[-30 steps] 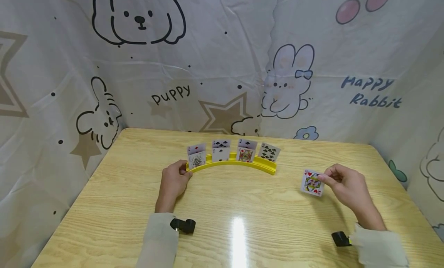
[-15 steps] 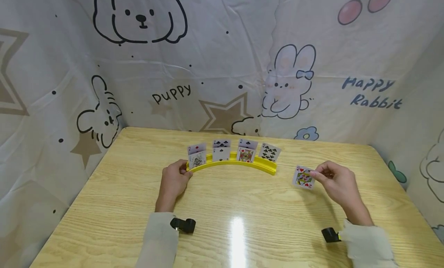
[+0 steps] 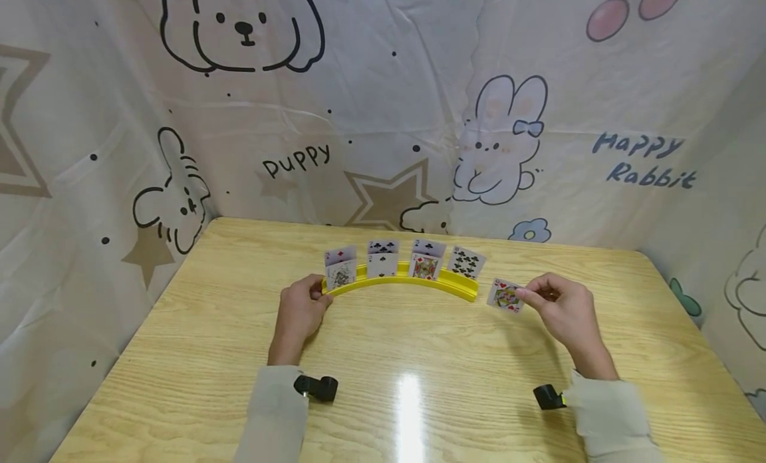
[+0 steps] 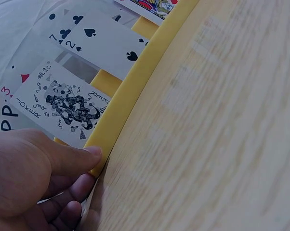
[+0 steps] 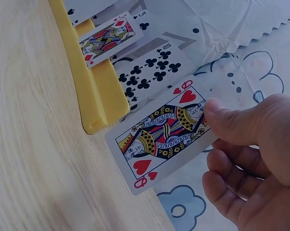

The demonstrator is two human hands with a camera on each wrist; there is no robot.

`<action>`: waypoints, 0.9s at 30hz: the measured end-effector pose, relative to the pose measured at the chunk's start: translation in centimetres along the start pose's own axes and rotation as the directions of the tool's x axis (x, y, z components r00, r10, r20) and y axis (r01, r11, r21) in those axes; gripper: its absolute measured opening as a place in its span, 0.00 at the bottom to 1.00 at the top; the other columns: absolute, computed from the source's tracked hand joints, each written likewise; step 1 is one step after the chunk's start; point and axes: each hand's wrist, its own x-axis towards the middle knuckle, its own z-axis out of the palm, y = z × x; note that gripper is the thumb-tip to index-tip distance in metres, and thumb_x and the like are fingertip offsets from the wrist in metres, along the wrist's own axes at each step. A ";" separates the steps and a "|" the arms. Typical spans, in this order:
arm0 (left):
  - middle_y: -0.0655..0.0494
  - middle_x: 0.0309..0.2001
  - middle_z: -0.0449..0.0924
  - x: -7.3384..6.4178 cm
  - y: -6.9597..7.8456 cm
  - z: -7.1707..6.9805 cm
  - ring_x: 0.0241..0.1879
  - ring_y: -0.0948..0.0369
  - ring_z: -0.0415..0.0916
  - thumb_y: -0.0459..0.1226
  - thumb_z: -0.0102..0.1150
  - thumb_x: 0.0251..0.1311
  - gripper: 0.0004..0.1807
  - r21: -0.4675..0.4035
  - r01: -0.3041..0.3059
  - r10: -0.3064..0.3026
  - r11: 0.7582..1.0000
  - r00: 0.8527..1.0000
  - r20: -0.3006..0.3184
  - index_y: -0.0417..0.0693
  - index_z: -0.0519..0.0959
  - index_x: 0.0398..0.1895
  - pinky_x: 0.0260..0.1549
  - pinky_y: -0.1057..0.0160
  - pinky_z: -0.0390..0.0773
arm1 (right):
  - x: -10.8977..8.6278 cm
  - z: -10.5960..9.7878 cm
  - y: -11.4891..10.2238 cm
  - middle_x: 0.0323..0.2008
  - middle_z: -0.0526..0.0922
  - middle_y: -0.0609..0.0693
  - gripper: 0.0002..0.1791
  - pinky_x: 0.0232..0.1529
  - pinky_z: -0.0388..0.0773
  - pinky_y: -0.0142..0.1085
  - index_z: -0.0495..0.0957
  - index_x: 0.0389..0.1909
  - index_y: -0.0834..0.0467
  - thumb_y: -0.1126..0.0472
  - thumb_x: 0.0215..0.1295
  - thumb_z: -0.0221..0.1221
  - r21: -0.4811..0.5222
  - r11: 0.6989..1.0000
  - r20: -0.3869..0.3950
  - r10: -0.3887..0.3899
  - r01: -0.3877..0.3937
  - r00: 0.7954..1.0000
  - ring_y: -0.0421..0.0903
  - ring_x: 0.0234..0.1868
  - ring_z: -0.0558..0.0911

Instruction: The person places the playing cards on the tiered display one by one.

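Observation:
A curved yellow card holder [image 3: 407, 281] stands on the table with two rows of playing cards upright in it. My left hand [image 3: 301, 311] grips its left end, thumb on the front edge beside the joker [image 4: 70, 103]. The two of spades [image 4: 106, 45] and the jack of diamonds [image 5: 109, 38] stand further along the front row. At the back right is the ten of clubs [image 5: 150, 70]. My right hand [image 3: 565, 313] pinches the queen of hearts [image 5: 162, 134] by one edge, face toward me, just right of the holder's right end.
The light wooden table [image 3: 383, 356] reaches back to a printed cloth [image 3: 383, 104] hung behind and at both sides. Wrist cameras sit on both sleeves, the left camera [image 3: 317, 388] and the right camera [image 3: 548, 396].
My right hand has carried the queen of hearts left and slightly away from me, closer to the holder's right end. The left hand keeps its grip in the same place.

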 end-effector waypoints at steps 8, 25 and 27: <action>0.47 0.43 0.83 -0.1 0.1 0.0 0.39 0.56 0.78 0.30 0.67 0.62 0.19 0.000 0.001 -0.001 1.000 1.000 0.000 0.40 0.81 0.56 0.39 0.56 0.78 | 0.4 0.8 -0.6 0.30 0.83 0.52 0.13 0.27 0.71 0.31 0.82 0.31 0.61 0.54 0.64 0.69 0.074 0.994 -0.001 0.074 -0.074 0.997 0.45 0.30 0.75; 0.46 0.44 0.83 0.0 0.2 0.0 0.40 0.55 0.78 0.30 0.68 0.61 0.20 0.003 0.014 -0.014 1.000 1.000 -0.001 0.40 0.81 0.57 0.40 0.56 0.78 | 1.1 2.5 -1.3 0.31 0.82 0.54 0.14 0.24 0.70 0.31 0.83 0.31 0.63 0.55 0.62 0.70 0.171 0.982 -0.016 0.084 -0.080 0.996 0.45 0.29 0.74; 0.46 0.44 0.83 -0.1 0.1 0.0 0.40 0.55 0.78 0.30 0.68 0.62 0.20 0.004 0.005 -0.005 1.000 1.000 -0.002 0.40 0.81 0.57 0.40 0.56 0.79 | 1.1 2.7 -1.4 0.32 0.82 0.54 0.14 0.24 0.70 0.31 0.83 0.32 0.63 0.55 0.62 0.70 0.183 0.979 -0.016 0.089 -0.085 0.996 0.45 0.29 0.74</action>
